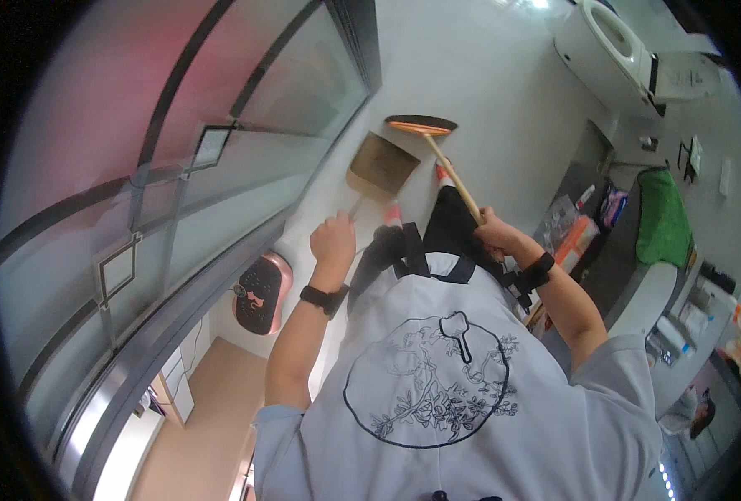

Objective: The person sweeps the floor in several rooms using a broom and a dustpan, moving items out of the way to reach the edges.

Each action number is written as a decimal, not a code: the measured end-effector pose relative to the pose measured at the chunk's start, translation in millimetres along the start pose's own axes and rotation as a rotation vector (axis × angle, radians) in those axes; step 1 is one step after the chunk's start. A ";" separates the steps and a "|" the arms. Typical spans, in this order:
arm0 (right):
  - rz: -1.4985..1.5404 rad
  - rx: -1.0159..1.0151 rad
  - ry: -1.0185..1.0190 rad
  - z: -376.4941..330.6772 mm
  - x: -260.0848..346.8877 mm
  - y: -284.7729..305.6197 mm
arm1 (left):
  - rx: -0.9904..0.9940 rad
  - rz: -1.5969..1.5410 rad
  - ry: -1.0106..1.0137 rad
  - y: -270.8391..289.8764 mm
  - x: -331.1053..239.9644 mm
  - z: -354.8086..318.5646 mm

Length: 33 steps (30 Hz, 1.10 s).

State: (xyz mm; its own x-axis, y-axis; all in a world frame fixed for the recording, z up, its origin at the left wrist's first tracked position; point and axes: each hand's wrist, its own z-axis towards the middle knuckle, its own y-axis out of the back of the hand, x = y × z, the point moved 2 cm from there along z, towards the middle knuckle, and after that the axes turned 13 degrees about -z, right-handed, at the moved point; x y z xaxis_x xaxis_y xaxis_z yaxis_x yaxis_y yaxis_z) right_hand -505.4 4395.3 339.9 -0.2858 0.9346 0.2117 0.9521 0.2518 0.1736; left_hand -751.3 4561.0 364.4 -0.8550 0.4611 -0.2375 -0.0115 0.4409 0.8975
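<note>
My left hand (333, 238) is closed in a fist round the thin handle of a dustpan (381, 167), which rests on the pale floor ahead of my feet. The dustpan's tray looks brownish and has its wide edge turned to the far right. My right hand (494, 230) is wrapped round the light wooden stick of a broom (456, 178). At the stick's far end, the broom head (421, 125), orange with dark bristles, touches or nearly touches the floor just beyond the dustpan, apart from it.
A frosted glass door (295, 108) with dark frames stands along the left. A white toilet (609, 50) is at the far right. Nearer on the right hang a green towel (664, 219) and a pale basin counter (653, 301). A black, pink-rimmed bin-like object (262, 294) sits left.
</note>
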 end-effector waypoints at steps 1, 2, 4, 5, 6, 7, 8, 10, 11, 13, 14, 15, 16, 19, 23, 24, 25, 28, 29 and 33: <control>0.082 -0.001 0.045 -2.5 6.1 -11.9 | 0.005 -0.004 0.005 -3.5 3.1 4.1; 0.163 -0.003 0.092 -5.6 8.5 -19.5 | 0.008 -0.006 0.010 -6.7 5.4 6.0; 0.356 0.045 0.068 -16.4 7.1 -21.4 | 0.022 -0.003 0.006 -11.9 8.0 2.9; 0.536 0.094 0.058 -20.3 4.1 -19.9 | 0.024 0.001 0.014 -12.9 8.9 1.3; 0.671 0.140 0.041 -21.0 -7.0 -11.9 | 0.025 0.000 0.009 -12.1 8.0 2.4; 0.677 0.136 0.039 -26.5 -13.8 -4.7 | 0.019 0.011 0.010 -10.8 7.8 4.6; 0.817 0.174 0.063 -34.9 -16.9 3.5 | 0.011 0.022 0.013 -10.1 7.7 4.7; 0.955 0.219 0.093 -47.9 -25.6 7.8 | 0.020 0.031 0.025 -10.1 10.3 -4.1; 0.957 0.186 0.110 -54.3 -31.1 7.6 | 0.029 0.037 0.039 -9.7 10.9 -8.0; 0.967 0.156 0.118 -56.0 -41.6 11.3 | 0.046 0.035 0.019 -6.7 6.5 -7.1; 0.992 0.082 0.127 -51.1 -45.5 17.4 | 0.060 0.031 0.001 -5.7 3.9 -6.9; 1.016 0.003 0.140 -47.6 -48.8 23.4 | 0.058 0.032 -0.001 -6.6 1.5 -8.1; 0.962 -0.076 0.092 -48.2 -47.2 29.8 | 0.054 0.035 0.005 -8.1 -0.4 -9.3; 0.965 -0.201 0.082 -13.5 -71.8 47.1 | 0.046 0.046 0.016 -12.1 -7.2 -14.8; 0.825 -0.314 0.123 27.3 -86.6 94.9 | 0.019 0.040 -0.032 -18.0 -16.5 -14.8; 0.797 -0.354 0.093 48.0 -98.4 101.5 | 0.023 0.043 -0.033 -19.5 -19.5 -13.6; 0.770 -0.395 0.063 67.0 -108.7 107.7 | 0.035 0.052 -0.012 -19.4 -22.6 -12.8; 0.750 -0.414 0.091 114.0 -120.4 121.7 | 0.036 0.071 0.000 -17.0 -26.3 -1.7; 0.754 -0.410 0.087 118.4 -121.3 118.4 | 0.022 0.076 -0.008 -16.3 -26.2 2.1; 0.341 -0.357 -0.136 99.8 -110.1 65.4 | 0.061 0.097 0.050 -19.3 -28.8 3.0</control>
State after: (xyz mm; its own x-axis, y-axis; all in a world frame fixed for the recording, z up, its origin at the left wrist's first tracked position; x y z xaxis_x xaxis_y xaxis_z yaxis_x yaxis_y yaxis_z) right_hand -400.8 4333.9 231.9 0.0736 0.9790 0.1902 0.8856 -0.1518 0.4390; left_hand -724.9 4541.5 352.8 -0.8752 0.4658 -0.1305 0.1030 0.4430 0.8906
